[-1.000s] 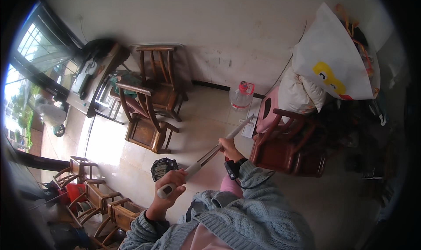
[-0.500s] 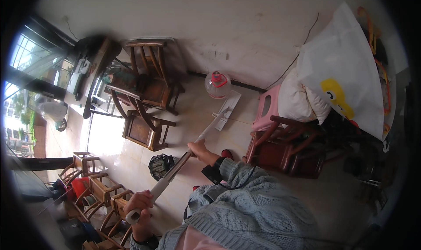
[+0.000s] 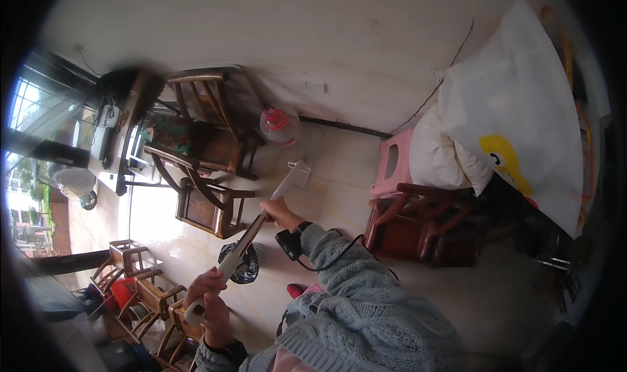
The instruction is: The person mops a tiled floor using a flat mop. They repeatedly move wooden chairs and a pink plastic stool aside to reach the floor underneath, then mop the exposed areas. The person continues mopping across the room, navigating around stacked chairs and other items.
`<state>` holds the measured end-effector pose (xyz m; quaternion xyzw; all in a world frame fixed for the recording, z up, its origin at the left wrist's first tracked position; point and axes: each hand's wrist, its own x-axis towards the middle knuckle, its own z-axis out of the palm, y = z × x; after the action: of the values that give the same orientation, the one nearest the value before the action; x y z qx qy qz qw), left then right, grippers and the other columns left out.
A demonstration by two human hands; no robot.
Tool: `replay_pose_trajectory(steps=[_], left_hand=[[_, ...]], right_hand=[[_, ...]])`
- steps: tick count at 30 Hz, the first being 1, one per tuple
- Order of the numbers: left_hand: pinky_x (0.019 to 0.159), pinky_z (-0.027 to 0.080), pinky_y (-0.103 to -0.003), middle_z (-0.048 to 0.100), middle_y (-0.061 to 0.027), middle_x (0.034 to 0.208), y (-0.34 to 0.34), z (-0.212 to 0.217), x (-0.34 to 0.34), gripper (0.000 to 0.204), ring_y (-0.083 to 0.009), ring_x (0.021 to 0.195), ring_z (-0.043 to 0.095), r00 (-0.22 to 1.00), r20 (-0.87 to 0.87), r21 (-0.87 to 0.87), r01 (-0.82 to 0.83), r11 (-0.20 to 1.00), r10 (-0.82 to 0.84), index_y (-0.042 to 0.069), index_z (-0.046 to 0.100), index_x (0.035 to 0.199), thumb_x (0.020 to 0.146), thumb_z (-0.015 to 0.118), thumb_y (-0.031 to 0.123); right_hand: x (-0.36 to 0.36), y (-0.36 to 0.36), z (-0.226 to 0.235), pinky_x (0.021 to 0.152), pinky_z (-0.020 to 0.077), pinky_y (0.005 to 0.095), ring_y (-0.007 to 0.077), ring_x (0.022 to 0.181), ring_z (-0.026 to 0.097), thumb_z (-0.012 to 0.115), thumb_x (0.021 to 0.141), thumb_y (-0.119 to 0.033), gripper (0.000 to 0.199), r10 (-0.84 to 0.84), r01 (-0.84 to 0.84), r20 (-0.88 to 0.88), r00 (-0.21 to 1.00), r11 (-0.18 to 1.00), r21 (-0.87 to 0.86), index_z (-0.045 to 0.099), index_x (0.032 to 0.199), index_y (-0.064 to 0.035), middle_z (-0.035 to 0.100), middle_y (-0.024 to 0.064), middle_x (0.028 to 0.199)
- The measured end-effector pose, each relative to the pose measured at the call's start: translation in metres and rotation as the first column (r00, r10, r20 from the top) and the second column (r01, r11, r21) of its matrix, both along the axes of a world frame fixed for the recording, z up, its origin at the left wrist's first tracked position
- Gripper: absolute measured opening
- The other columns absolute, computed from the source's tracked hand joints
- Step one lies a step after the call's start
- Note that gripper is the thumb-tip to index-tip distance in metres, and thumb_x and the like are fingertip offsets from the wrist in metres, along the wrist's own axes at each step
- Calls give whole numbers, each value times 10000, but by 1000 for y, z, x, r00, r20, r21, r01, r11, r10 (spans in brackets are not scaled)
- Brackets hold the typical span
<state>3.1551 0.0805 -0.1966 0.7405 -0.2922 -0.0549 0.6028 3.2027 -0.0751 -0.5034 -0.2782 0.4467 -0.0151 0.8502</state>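
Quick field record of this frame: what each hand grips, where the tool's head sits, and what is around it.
left hand: grips the end of the long pale mop handle
right hand: grips the same handle higher up
flat white mop head: on the tiled floor
nearby: dark wooden chair, pink plastic stool, black bin

Left hand hides mop handle end; window corner blurred.
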Motion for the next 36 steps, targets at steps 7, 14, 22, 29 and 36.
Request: replay_pose_trajectory(steps=[7,14,22,29,36], left_hand=[[713,498,-413,548,-75,590,-55,16,-6,374,-242,628,597,976,-22,29,217,976,-216,41,462,639,862,573,320],[645,520,-398,566,-73,582,-88,35,-12,273,-239,585,615,850,-20,59,526,848,-526,47,482,626,825,576,209],[559,489,-365,539,-65,559,-84,49,-23,261,-223,536,573,882,-92,128,470,873,-461,42,488,626,793,599,210],[692,437,-404,509,-91,682,-15,10,6,186,-248,661,525,947,-240,46,230,972,-213,53,450,661,760,574,151],[869,434,-450,559,-109,702,0,-35,32,142,-276,801,579,913,-286,-24,296,955,-290,45,473,678,757,561,124]], right_hand=[[-62,-50,18,441,530,371,208,535,530,585,715,-81,543,-168,168,1,986,984,64,245,1124,27,454,150,833],[-119,-63,33,305,316,269,146,460,440,562,722,-64,298,-433,432,-11,902,899,66,372,951,-70,438,62,676],[-135,-47,38,320,353,278,147,497,461,534,717,-31,444,-574,564,67,816,816,126,309,1096,-83,444,74,754],[-105,-4,8,354,389,289,170,512,467,508,719,-30,538,-702,687,-63,709,709,-159,288,1207,-82,437,100,852],[-93,-11,-32,617,496,338,214,732,522,533,727,-87,535,-742,738,37,670,659,-145,316,1215,-59,452,138,961]])
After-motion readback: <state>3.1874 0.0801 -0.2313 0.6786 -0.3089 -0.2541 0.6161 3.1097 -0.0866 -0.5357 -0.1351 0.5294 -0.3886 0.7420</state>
